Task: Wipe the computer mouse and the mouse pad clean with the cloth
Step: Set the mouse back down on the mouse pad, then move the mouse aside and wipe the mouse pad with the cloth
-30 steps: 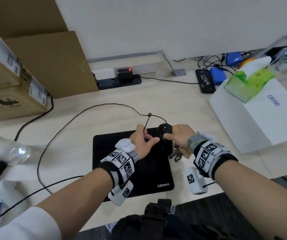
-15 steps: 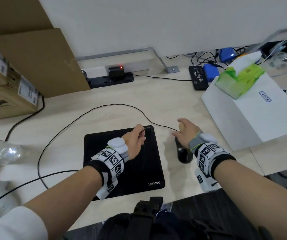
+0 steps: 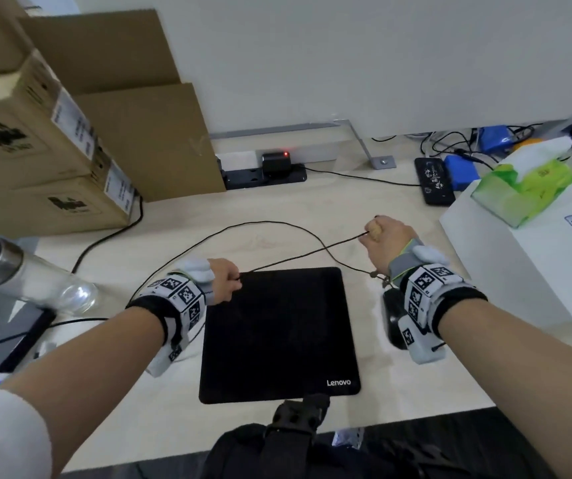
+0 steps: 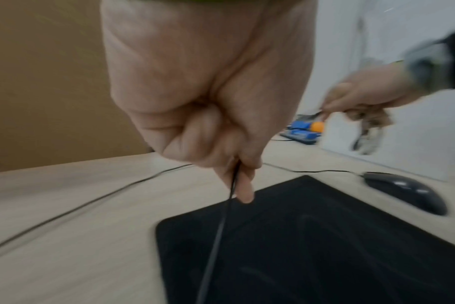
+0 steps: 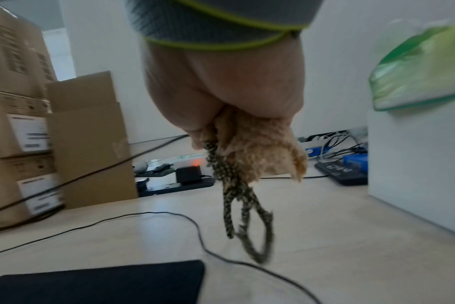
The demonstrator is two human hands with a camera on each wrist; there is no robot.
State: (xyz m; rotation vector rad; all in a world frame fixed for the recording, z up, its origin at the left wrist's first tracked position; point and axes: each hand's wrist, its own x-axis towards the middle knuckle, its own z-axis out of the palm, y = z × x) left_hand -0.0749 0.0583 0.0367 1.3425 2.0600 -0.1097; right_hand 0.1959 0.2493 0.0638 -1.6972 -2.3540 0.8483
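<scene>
A flat black square mouse pad [image 3: 277, 333] is seen; beside it, a fluffy tan cloth [image 5: 260, 148] with a speckled black-and-yellow cord loop [image 5: 244, 216].

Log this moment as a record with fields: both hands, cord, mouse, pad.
left hand: pinches a thin dark cord at the far left corner of the black square mouse pad
right hand: grips the tan fluffy cloth and the cord
cord: taut between the hands
black computer mouse: on the pale wooden desk, right of the pad, untouched
pad: nothing lies on it
</scene>
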